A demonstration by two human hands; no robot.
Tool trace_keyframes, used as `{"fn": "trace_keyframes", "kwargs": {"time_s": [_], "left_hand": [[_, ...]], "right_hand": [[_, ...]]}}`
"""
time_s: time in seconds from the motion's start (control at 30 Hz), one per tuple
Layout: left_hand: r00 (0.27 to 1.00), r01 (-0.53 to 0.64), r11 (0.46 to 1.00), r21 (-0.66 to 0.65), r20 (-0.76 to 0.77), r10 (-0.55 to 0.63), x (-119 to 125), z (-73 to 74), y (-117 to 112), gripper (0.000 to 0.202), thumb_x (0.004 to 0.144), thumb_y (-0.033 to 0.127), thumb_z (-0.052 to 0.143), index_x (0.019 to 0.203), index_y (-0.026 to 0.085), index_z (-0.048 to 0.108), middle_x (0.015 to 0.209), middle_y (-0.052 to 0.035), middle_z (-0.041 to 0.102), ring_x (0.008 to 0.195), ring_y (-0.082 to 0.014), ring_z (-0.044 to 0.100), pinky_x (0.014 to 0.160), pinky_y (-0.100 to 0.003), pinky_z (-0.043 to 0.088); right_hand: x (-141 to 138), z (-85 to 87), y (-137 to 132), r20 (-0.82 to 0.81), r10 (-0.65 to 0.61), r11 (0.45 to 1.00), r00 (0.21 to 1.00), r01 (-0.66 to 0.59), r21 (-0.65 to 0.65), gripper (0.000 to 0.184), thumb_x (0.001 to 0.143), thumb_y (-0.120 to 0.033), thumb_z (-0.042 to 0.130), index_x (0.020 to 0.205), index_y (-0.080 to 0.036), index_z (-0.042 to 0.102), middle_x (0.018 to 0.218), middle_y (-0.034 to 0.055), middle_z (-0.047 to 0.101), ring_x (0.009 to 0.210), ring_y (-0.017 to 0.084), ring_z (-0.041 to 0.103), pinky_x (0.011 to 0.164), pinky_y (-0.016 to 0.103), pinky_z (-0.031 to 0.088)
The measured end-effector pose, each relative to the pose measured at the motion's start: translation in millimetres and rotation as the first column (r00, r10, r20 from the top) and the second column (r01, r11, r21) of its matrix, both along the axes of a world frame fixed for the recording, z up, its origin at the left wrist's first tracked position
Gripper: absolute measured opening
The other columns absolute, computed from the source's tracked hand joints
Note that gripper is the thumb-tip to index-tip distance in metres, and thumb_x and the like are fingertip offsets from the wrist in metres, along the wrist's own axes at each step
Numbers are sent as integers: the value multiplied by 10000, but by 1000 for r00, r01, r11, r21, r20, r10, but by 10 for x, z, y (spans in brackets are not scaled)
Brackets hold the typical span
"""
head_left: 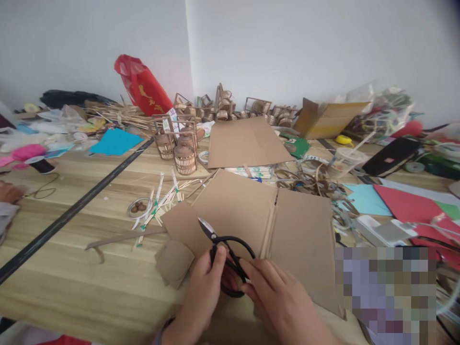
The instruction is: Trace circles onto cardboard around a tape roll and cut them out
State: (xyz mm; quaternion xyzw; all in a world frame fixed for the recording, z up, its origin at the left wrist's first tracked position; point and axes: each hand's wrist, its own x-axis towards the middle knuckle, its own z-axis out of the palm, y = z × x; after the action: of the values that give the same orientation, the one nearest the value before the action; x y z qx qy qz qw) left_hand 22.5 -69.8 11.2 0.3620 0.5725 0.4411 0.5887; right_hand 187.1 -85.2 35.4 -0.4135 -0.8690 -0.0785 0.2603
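Scissors (214,235) lie clasped in the curled left hand (205,283), right hand (275,293) pinching their half-hidden handle loop.

My wooden table (89,287) is crowded. A long black strip (72,213) runs slantwise across its left half. By the wall a red plastic bag (143,88) stands over a bundle of thin sticks (115,114), with a blue sheet of paper (115,142) lying flat nearby. Small slatted lanterns (185,158) stand just left of a flat sheet of cardboard (247,141), and more of them are piled (251,110) against the wall. Paper-wrapped sticks (161,196) are scattered beside a clear ring (139,207). On the right I see an open cardboard box (328,120), a black pouch (391,155), curled cardboard strips (305,179) and red paper (409,206). Another person's hand (9,192) rests at the left edge.
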Motion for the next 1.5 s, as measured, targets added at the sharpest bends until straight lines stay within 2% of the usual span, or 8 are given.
{"fn": "trace_keyframes", "kwargs": {"time_s": [0.27,0.47,0.7,1.07,1.17,1.3,1.4,1.5], "left_hand": [[995,59,986,155,-94,-45,-40,90,-94,505,853,742,580,743,255,663,591,-60,707,530,-235,666,546,-296,528],[983,134,983,123,-144,-116,-20,108,-109,391,868,635,639,744,266,674,627,-80,726,582,-255,698,532,-288,529],[946,238,946,218,-273,-175,126,145,-221,482,968,638,427,847,230,653,655,-77,739,632,-243,722,602,-290,531],[933,153,983,96,-343,-112,-188,-152,-127,623,895,795,364,792,236,618,658,-66,716,658,-268,689,680,-358,557],[950,-14,999,-48,-313,-2,-276,-280,-139,659,845,838,376,811,231,629,655,-56,707,696,-284,691,698,-372,562],[933,-14,999,-43,-359,-2,-315,-351,-167,591,845,783,404,751,247,633,721,-52,715,802,-282,689,807,-366,544],[925,48,997,-68,-374,-70,-328,-355,-166,547,872,733,375,746,260,620,719,-41,716,784,-272,688,824,-371,530],[918,50,994,-95,-388,-84,-318,-330,-150,537,872,724,382,740,263,622,728,-41,728,793,-272,701,843,-372,529]], "right_hand": [[-17,-222,-54,-156,-139,990,978,141,6,222,1005,-145,455,992,-232,658,1099,123,646,973,260,660,785,376,617],[-54,-333,-74,-279,-145,989,949,137,-50,352,1008,-108,413,1309,-218,559,1436,145,477,1320,283,491,1018,420,552],[-98,-204,-11,-474,-87,995,876,53,-86,234,964,-47,470,989,-226,619,1460,119,536,1255,194,595,996,250,528],[307,-104,34,-299,-159,974,941,99,-206,270,1060,-325,424,940,-266,658,1283,126,715,1168,257,693,894,395,618],[925,-163,67,-271,-481,872,834,425,-242,335,994,-519,455,1035,-238,633,1106,166,751,1027,348,733,894,570,591],[1461,-188,81,-255,-791,592,556,591,-547,579,678,-714,589,971,-216,623,974,213,765,916,450,737,886,654,562],[1379,-129,13,-277,-892,374,357,239,-896,547,589,-634,731,970,-249,655,989,151,815,954,398,765,842,487,629],[1113,-86,-93,-342,-934,318,106,-197,-927,572,654,-556,808,1104,-231,670,1156,124,800,1066,364,750,805,401,650]]}}
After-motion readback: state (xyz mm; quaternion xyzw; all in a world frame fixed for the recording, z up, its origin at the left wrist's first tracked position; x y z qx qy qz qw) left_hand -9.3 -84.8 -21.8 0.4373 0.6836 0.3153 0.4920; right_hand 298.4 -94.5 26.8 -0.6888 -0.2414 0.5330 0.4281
